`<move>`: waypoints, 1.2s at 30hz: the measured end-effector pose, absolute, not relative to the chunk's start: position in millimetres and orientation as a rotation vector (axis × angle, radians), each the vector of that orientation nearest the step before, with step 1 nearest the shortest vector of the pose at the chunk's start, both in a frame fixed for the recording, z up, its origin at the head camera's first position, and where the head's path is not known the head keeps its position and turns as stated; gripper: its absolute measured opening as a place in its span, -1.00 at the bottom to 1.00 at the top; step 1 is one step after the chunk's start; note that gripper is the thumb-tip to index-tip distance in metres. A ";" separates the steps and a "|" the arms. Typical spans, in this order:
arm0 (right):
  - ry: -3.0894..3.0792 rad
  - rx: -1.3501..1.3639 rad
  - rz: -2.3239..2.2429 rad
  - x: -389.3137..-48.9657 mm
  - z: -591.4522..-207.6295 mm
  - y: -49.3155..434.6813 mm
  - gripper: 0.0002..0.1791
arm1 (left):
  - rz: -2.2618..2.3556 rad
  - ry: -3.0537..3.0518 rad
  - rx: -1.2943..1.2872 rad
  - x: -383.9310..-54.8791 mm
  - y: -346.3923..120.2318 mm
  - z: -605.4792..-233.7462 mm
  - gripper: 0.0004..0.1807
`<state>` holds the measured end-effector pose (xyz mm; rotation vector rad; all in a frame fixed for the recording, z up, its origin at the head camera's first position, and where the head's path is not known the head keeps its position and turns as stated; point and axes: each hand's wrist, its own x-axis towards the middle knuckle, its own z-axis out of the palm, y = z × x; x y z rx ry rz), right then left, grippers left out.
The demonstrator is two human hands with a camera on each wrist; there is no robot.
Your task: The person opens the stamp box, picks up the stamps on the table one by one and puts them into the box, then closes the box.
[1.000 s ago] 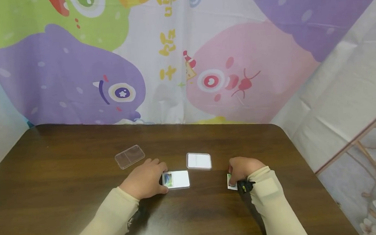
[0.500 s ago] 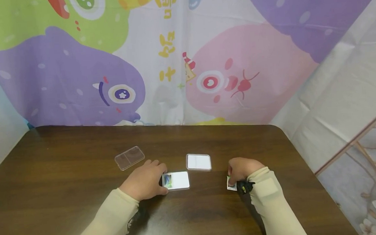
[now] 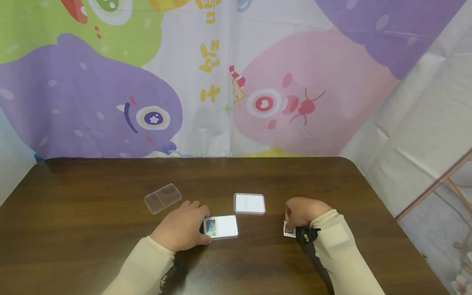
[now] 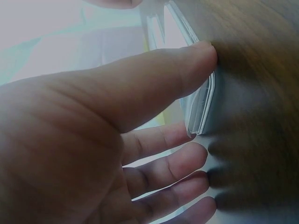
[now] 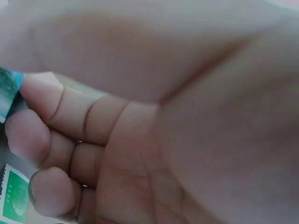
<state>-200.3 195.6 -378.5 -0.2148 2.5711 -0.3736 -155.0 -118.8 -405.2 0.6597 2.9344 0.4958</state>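
Note:
Thumb and index finger of my left hand (image 3: 180, 227) grip the left end of a clear plastic case (image 3: 234, 234) lying on the table. Inside it is a white card (image 3: 227, 226) with a colourful stamp (image 3: 210, 227) at its left end. In the left wrist view the thumb presses on the edge of the case (image 4: 203, 105). To the right, my right hand (image 3: 306, 211) pinches a small stamp (image 3: 288, 231) just over the tabletop. Its blue-green picture shows in the right wrist view, and a green stamp (image 5: 16, 196) with a toothed edge lies below the curled fingers.
A second clear case (image 3: 250, 203) with a white insert lies behind, between the hands. An empty clear cover (image 3: 163, 198) lies at an angle beyond the left hand. The brown table (image 3: 81, 211) ends against a cartoon-printed curtain (image 3: 207, 135).
The stamp in my right hand has shifted slightly left and tilted, with the fingers moving a little. My left hand and the case stay in place.

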 end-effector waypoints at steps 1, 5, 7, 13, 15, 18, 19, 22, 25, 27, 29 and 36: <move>2.574 -0.224 -0.377 -200.5 -378.7 195.6 -0.75 | 0.497 2.934 0.661 -155.0 -118.8 -405.2 -0.48; 2.588 -0.261 -0.382 -201.7 -379.8 196.0 -0.76 | 0.503 2.935 0.668 -154.5 -119.2 -404.0 -0.48; 2.594 -0.279 -0.386 -202.5 -379.7 195.9 -0.75 | 0.505 2.936 0.670 -154.6 -119.3 -403.7 -0.48; 2.609 -0.306 -0.403 -205.6 -382.0 195.3 -0.73 | 0.510 2.934 0.665 -155.6 -118.9 -405.0 -0.48; 2.616 -0.309 -0.408 -206.3 -382.8 194.9 -0.73 | 0.510 2.931 0.663 -155.6 -118.8 -405.7 -0.49; 2.629 -0.318 -0.410 -207.0 -383.8 194.9 -0.73 | 0.508 2.929 0.664 -155.3 -119.0 -406.1 -0.49; 2.633 -0.322 -0.409 -207.2 -384.0 195.0 -0.73 | 0.509 2.929 0.664 -155.4 -119.1 -406.4 -0.49; 2.639 -0.339 -0.408 -207.2 -384.4 195.4 -0.73 | 0.512 2.930 0.665 -155.1 -119.1 -406.1 -0.49; 2.641 -0.347 -0.418 -207.3 -384.3 195.5 -0.72 | 0.515 2.934 0.668 -155.0 -118.9 -405.2 -0.49; 2.641 -0.342 -0.429 -207.5 -384.3 195.6 -0.72 | 0.515 2.933 0.668 -154.8 -118.6 -404.5 -0.49; 2.646 -0.333 -0.439 -207.5 -384.6 195.5 -0.71 | 0.515 2.932 0.667 -154.6 -118.3 -404.1 -0.49; 2.671 -0.329 -0.430 -208.4 -384.7 194.3 -0.74 | 0.509 2.922 0.658 -153.4 -118.5 -404.6 -0.48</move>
